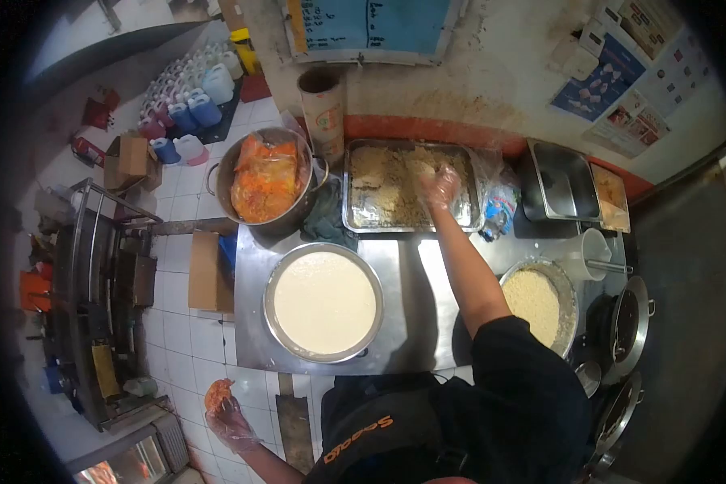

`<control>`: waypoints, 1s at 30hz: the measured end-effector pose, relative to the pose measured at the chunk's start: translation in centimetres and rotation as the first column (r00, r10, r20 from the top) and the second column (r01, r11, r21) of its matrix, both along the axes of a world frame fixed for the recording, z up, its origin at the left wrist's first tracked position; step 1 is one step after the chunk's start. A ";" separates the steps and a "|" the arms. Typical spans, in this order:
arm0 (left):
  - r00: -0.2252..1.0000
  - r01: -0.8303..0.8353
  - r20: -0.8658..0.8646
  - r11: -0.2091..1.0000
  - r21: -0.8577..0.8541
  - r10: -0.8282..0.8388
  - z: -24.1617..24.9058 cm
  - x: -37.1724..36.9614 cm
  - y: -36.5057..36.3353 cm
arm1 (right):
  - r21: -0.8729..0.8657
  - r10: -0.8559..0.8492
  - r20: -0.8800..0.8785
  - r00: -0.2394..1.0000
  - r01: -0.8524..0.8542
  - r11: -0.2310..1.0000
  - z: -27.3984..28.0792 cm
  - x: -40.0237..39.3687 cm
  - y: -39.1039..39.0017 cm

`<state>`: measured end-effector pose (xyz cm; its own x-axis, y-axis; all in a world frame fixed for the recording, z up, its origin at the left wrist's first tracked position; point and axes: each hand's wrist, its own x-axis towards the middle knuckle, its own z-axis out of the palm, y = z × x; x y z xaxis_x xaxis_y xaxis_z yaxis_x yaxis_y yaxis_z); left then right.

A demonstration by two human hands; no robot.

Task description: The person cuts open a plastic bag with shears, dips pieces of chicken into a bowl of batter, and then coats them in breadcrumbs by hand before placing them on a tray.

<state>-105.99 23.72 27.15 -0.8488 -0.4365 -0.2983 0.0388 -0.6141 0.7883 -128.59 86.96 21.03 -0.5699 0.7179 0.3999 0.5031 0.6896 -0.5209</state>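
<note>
My left hand (232, 426), in a clear plastic glove, holds an orange-red coated piece of food (219, 395) over the floor, left of the table. My right hand (441, 187), also gloved, is at the right part of a metal tray (346, 198) of brownish crumbs (395, 181). Its fingers are bent, and whether they hold anything is too small to tell. A round pan of pale batter (323, 300) rests on the steel table (252, 331). At the back left, a large pot (289, 216) contains a plastic bag of orange-red food (264, 181).
On the right are a bowl of pale yellow crumbs (532, 302), a white jug (590, 252), a deep steel container (563, 181) and black pans (625, 323). A cardboard box (210, 274) stands left of the table. Plastic jugs (203, 110) are farther back.
</note>
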 end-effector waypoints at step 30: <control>0.999 0.036 0.026 0.999 -0.031 -0.035 -0.1 -1.4 0.0 | -0.927 -0.387 -0.369 0.845 -0.307 0.214 -7.7 2.7 27.6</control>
